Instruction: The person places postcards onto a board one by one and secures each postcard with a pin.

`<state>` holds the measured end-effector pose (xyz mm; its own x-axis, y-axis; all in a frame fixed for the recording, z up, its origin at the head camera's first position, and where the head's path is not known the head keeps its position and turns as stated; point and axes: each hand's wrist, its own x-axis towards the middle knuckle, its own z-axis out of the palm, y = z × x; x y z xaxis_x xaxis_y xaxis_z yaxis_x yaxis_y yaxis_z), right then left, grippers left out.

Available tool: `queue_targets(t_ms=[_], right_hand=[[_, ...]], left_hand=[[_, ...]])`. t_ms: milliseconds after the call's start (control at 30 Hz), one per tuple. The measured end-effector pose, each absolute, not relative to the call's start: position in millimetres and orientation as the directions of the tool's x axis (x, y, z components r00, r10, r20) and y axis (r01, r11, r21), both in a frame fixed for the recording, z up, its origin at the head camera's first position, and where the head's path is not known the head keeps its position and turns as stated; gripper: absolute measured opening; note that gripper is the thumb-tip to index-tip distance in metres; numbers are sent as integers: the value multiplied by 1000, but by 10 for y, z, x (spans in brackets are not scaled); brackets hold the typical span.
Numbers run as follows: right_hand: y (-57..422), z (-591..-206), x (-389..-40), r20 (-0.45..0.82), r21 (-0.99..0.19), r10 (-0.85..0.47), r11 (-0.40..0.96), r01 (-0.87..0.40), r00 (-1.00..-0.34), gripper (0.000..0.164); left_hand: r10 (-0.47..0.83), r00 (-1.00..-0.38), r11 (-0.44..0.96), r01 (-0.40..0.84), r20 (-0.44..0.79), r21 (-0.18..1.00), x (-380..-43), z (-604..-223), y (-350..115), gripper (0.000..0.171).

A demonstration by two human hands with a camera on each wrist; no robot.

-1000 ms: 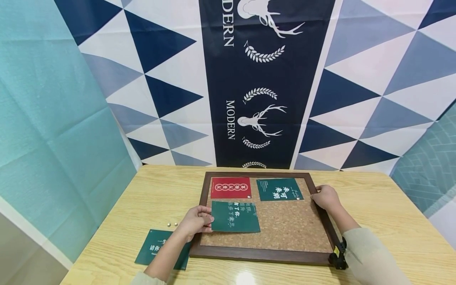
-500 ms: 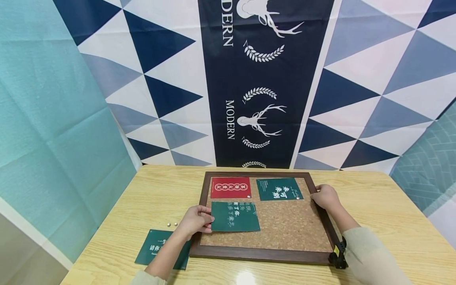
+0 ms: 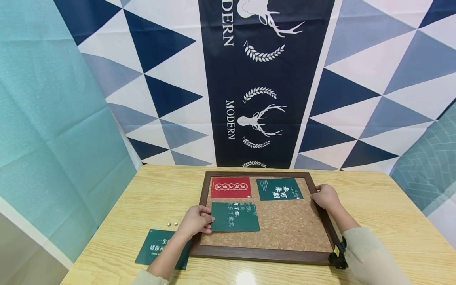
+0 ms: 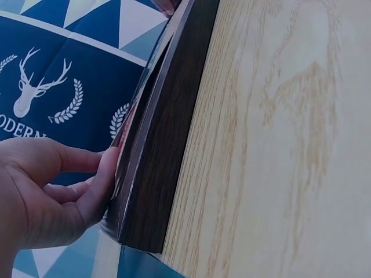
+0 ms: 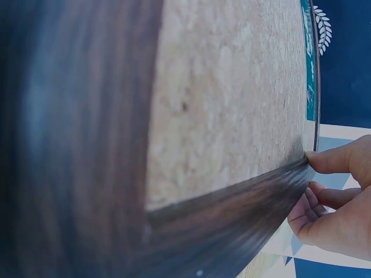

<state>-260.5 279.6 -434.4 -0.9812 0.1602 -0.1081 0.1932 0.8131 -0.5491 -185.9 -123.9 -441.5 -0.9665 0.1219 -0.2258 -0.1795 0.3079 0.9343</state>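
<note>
In the head view a cork board with a dark wooden frame lies on the table. My left hand pinches the left edge of a green card with white lettering, held over the board's left half. At the far right, my right hand grips the frame's side; the right wrist view shows the thumb on top of the frame and the fingers around its outer side. A red card and another green card are on the board's upper part, each with a small pin at a lower corner.
Left of the board, a further green card lies on the wooden table, partly hidden by my left forearm. Two small round pins sit just above it. A patterned curtain hangs behind the table.
</note>
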Motion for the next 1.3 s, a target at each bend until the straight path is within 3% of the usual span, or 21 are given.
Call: queue_targets(t_ms=[867, 1300], right_hand=[[2791, -4341, -2591, -121, -559, 164, 804, 204, -979, 46], [2850, -4372, -2563, -153, -637, 136, 744, 203, -979, 50]], left_hand=[[46, -990, 567, -85, -135, 819, -1863, -4410, -1096, 29], [8, -991, 587, -107, -137, 803, -1869, -4402, -1061, 27]])
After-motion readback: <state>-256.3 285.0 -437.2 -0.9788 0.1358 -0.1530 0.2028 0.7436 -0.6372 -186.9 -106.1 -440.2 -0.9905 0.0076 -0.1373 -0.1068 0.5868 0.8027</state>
